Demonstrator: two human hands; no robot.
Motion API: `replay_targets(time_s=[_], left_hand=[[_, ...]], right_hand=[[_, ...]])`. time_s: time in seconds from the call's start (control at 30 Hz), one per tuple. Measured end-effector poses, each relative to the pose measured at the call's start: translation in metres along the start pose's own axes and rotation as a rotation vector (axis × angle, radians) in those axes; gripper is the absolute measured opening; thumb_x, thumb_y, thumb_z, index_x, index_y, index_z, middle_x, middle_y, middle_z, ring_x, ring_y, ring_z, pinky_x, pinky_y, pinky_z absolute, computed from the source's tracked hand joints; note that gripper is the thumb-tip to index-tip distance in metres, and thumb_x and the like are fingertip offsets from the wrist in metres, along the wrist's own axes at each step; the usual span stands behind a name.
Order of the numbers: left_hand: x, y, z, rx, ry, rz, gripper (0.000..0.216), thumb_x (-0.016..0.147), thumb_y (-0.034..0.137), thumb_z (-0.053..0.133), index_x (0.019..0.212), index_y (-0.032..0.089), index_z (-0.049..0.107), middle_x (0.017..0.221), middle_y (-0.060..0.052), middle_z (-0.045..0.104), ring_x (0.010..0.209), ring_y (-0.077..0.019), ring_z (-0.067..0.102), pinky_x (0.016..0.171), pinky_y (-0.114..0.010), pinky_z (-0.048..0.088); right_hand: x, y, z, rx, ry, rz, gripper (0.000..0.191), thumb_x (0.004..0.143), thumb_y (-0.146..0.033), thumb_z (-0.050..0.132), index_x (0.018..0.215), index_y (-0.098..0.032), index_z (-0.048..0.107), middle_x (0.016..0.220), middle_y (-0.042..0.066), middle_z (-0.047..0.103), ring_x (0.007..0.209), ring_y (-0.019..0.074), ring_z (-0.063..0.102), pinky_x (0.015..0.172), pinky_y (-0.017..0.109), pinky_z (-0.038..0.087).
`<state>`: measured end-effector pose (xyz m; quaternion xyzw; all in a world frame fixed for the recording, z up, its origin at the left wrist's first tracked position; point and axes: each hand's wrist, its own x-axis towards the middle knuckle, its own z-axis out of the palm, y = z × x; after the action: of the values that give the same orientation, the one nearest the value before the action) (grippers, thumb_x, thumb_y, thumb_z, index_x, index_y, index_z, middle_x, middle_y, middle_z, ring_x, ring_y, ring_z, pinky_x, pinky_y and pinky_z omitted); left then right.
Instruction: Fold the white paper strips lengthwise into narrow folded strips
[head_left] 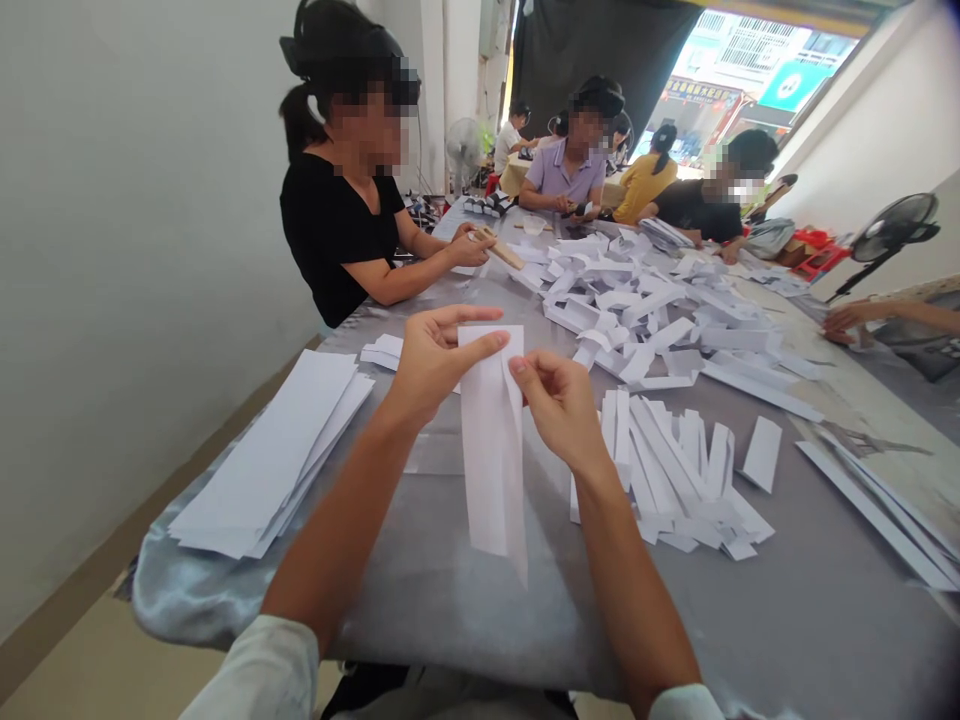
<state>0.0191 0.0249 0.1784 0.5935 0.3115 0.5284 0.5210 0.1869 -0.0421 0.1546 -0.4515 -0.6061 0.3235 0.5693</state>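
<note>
A long white strip of paper (491,460), folded lengthwise, hangs upright above the table between my two hands. My left hand (439,355) pinches its top, thumb across the front and index finger stretched out behind the upper edge. At the top right edge my right hand (553,400) grips the same strip between thumb and curled fingers. Left of my forearm lies a stack of flat white paper sheets (270,450). Several folded paper strips (675,465) lie in a loose group to the right of my right hand.
A large heap of folded white papers (630,300) covers the table's far middle. Long paper strips (877,510) lie at the right. A co-worker in black (337,220) holds a wooden piece (499,248) at the left edge. Other people sit around the grey-covered table (420,590).
</note>
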Motion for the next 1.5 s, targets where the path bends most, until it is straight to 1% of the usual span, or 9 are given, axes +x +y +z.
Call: replay_targets(time_s=[0.13,0.37,0.63,0.8,0.97,1.13,1.27,1.4,1.5], left_hand=[[-0.002,0.003,0.001,-0.006,-0.05,-0.071,0.069,0.074,0.036,0.097,0.138,0.021,0.074,0.076,-0.004,0.079,0.057,-0.0207,0.071,0.046,-0.027,0.052],[-0.003,0.0,0.003,-0.007,0.057,-0.022,0.067,0.075,0.036,0.097,0.134,0.021,0.069,0.082,-0.005,0.08,0.06,-0.0217,0.074,0.049,-0.028,0.058],[-0.005,0.004,0.005,-0.008,-0.026,-0.114,0.08,0.072,0.037,0.098,0.141,0.022,0.059,0.083,-0.005,0.079,0.062,-0.0237,0.075,0.049,-0.029,0.057],[0.001,-0.005,0.005,0.041,0.165,0.005,0.07,0.074,0.037,0.094,0.134,0.023,0.061,0.086,-0.005,0.079,0.066,-0.0241,0.076,0.051,-0.03,0.057],[0.007,-0.011,-0.001,0.1,0.353,0.115,0.058,0.075,0.036,0.09,0.126,0.024,0.064,0.091,-0.004,0.077,0.07,-0.021,0.074,0.056,-0.029,0.055],[0.011,-0.009,-0.007,0.126,0.41,0.136,0.06,0.076,0.034,0.089,0.129,0.021,0.064,0.095,-0.007,0.077,0.075,-0.0233,0.076,0.059,-0.031,0.057],[0.015,-0.009,-0.013,0.124,0.459,0.148,0.059,0.075,0.034,0.088,0.127,0.022,0.063,0.096,-0.006,0.078,0.079,-0.024,0.077,0.061,-0.03,0.059],[0.024,-0.013,-0.025,0.103,0.54,0.157,0.059,0.072,0.033,0.089,0.124,0.023,0.064,0.098,-0.006,0.078,0.083,-0.0244,0.078,0.063,-0.03,0.06],[0.032,-0.019,-0.035,0.07,0.6,0.143,0.06,0.071,0.032,0.089,0.125,0.021,0.064,0.097,-0.007,0.078,0.083,-0.0238,0.078,0.063,-0.03,0.061]], right_hand=[[0.0,-0.002,0.002,-0.061,0.11,-0.022,0.054,0.1,-0.065,0.068,0.071,-0.021,0.056,0.063,-0.003,0.044,0.057,0.0116,0.038,0.051,0.026,0.032],[0.001,-0.004,0.004,0.152,-0.027,0.139,0.05,0.094,-0.068,0.073,0.082,-0.02,0.069,0.075,0.002,0.066,0.066,0.016,0.061,0.06,0.028,0.055],[0.001,-0.001,0.002,0.015,0.093,0.075,0.049,0.097,-0.063,0.072,0.074,-0.02,0.067,0.064,-0.002,0.054,0.058,0.0123,0.047,0.053,0.025,0.042],[-0.003,-0.013,-0.003,0.058,-0.101,0.262,0.048,0.1,-0.067,0.063,0.097,-0.021,0.074,0.086,0.004,0.071,0.074,0.0175,0.065,0.064,0.027,0.053],[-0.011,-0.019,-0.005,-0.146,-0.205,0.28,0.022,0.098,-0.04,0.068,0.109,-0.022,0.071,0.108,0.006,0.076,0.09,0.0226,0.07,0.071,0.032,0.053],[-0.015,-0.019,-0.005,-0.393,-0.19,0.12,0.024,0.108,-0.031,0.047,0.094,-0.023,0.064,0.083,0.002,0.069,0.073,0.0202,0.059,0.065,0.033,0.039],[-0.016,-0.018,-0.012,-0.524,-0.214,0.102,0.02,0.108,-0.028,0.046,0.096,-0.024,0.061,0.078,0.001,0.066,0.068,0.0202,0.055,0.063,0.033,0.036],[-0.017,-0.012,-0.027,-0.541,-0.288,0.114,0.016,0.105,-0.026,0.049,0.095,-0.024,0.061,0.079,0.002,0.067,0.068,0.021,0.059,0.061,0.033,0.041],[-0.019,-0.012,-0.046,-0.389,-0.326,0.259,0.016,0.106,-0.031,0.052,0.098,-0.024,0.064,0.086,0.004,0.072,0.074,0.0227,0.069,0.064,0.035,0.054]])
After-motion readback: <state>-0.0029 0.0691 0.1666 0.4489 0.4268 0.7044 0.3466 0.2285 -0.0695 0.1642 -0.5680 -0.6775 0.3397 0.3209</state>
